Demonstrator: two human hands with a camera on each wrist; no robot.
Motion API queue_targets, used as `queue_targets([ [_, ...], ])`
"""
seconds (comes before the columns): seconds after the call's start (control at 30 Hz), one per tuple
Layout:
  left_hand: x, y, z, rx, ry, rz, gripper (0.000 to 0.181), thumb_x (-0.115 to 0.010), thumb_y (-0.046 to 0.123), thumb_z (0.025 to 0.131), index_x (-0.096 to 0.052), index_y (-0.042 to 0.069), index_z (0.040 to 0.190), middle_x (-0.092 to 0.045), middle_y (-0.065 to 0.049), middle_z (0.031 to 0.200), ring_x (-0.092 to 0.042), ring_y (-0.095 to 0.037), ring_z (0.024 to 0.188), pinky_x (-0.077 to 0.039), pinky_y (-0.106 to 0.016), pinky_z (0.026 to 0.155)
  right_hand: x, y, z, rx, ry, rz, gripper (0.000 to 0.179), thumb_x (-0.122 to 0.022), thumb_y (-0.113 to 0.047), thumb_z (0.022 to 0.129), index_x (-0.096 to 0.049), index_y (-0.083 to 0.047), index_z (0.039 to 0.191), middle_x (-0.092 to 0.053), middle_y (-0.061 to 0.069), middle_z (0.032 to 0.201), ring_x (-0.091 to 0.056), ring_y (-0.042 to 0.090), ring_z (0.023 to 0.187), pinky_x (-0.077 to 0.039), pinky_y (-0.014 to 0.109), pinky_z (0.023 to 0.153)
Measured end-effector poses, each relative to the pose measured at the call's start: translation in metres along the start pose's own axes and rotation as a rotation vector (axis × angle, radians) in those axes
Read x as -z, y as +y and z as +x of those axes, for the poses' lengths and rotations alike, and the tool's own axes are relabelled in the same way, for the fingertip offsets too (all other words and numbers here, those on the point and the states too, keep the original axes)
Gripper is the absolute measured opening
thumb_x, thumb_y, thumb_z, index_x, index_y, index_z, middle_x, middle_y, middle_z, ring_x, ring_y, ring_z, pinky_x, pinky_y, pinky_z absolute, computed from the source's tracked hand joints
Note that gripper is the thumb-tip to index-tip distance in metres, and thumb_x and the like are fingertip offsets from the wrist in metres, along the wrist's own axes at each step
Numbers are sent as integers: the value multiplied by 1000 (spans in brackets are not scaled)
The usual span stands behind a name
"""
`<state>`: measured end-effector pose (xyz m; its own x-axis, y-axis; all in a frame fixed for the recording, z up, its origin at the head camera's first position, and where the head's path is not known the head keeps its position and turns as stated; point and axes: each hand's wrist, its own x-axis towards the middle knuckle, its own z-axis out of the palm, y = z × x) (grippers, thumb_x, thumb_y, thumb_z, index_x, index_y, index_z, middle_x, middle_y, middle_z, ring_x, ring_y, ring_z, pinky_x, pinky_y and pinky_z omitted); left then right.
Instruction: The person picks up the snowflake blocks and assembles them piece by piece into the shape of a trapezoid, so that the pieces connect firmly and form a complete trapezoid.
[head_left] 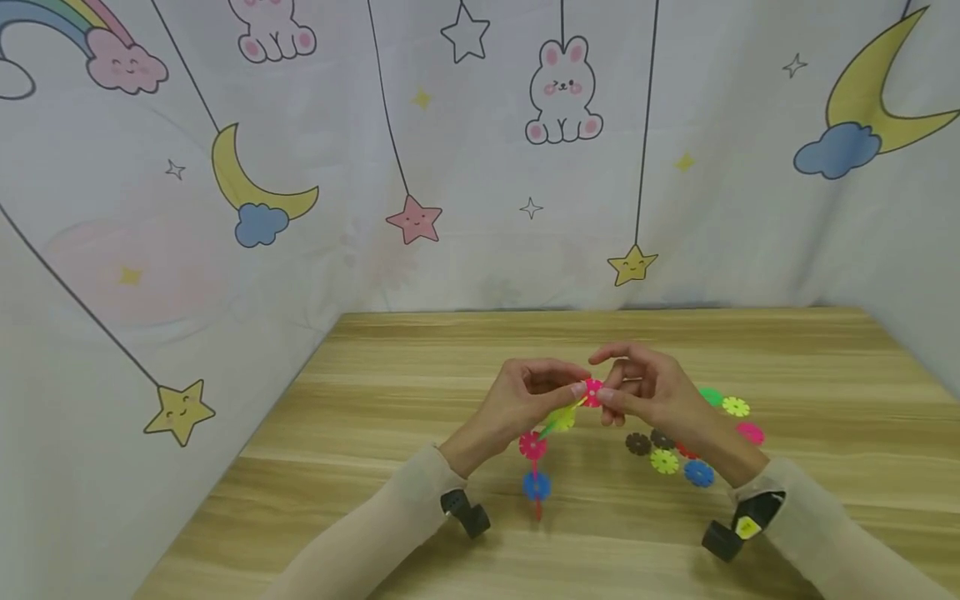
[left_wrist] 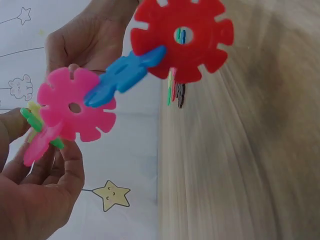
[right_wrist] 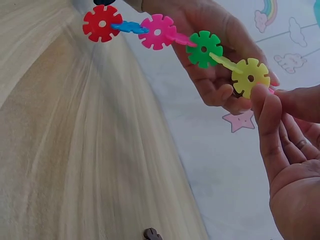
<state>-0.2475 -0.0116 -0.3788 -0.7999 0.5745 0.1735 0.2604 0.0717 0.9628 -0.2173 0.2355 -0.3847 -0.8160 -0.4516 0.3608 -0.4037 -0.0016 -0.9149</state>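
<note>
A chain of slotted plastic snowflake discs hangs from between both hands, above the table. My left hand [head_left: 517, 400] pinches its upper end, where a pink disc [head_left: 592, 392] shows at the fingertips. The right hand [head_left: 660, 392] faces it, thumb and finger pinching that same pink disc's edge. In the right wrist view the chain runs from a red disc [right_wrist: 92, 27] through a blue disc [right_wrist: 132, 27], a pink disc [right_wrist: 150, 35] and a green disc [right_wrist: 197, 57] to a yellow disc [right_wrist: 245, 87]. Fingers partly hide the joint at the pink end disc.
Several loose discs lie on the wooden table [head_left: 420, 367] at the right, partly behind the right forearm: a yellow disc [head_left: 664, 462], a blue disc [head_left: 699, 473], a brown disc [head_left: 638, 444] and a pink disc [head_left: 750, 433] among them. A printed curtain [head_left: 480, 167] stands behind.
</note>
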Motion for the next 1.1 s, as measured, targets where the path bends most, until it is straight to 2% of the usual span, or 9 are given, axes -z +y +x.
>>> queue_targets([
  [0.2,2,0,-1,-1,-4,13,24,-76,16,101,-81,9,123,-82,-13,119,-76,-8,92,-61,-24,80,-2,5,0,24,-36,-22,29,-59,0,108,-53,7,136,-70,-1,90,-74,16,73,-65,36,67],
  [0.33,2,-1,0,-5,1,17,24,-76,15,101,-81,9,124,-82,-13,118,-75,-7,90,-60,-22,77,8,10,-3,15,48,-55,24,-58,-2,109,-60,2,133,-71,0,87,-74,20,71,-65,37,66],
  [0.47,2,-1,1,-2,0,8,25,-76,15,101,-81,10,125,-82,-10,122,-75,-6,91,-60,-22,78,26,17,-11,-18,155,-48,20,-58,-5,110,-67,-6,128,-72,0,86,-74,18,71,-64,33,66],
  [0.7,4,3,-2,-11,-6,-24,27,-74,14,102,-79,7,128,-81,-13,125,-75,-6,93,-61,-21,79,59,32,-24,-62,269,79,17,-59,-5,110,-71,-7,122,-76,-1,88,-75,13,73,-61,25,64],
  [0.87,5,5,-3,-14,0,-26,26,-74,13,103,-80,7,127,-81,-14,125,-73,-6,91,-59,-20,77,81,37,-34,-87,331,77,17,-61,-8,109,-72,-9,122,-78,-2,92,-75,11,78,-62,24,68],
  [0.97,5,6,-3,-12,-1,-25,25,-74,13,103,-80,7,127,-81,-13,124,-72,-6,90,-58,-20,76,93,41,-42,-114,370,-25,17,-63,-10,109,-72,-9,123,-79,-8,97,-75,8,85,-62,23,73],
  [1.1,6,6,-3,-20,-5,-18,25,-73,14,103,-79,7,127,-80,-13,125,-72,-6,91,-58,-19,76,107,48,-52,-195,385,-317,23,-64,-19,109,-69,-8,129,-75,-24,109,-72,-3,97,-59,16,81],
])
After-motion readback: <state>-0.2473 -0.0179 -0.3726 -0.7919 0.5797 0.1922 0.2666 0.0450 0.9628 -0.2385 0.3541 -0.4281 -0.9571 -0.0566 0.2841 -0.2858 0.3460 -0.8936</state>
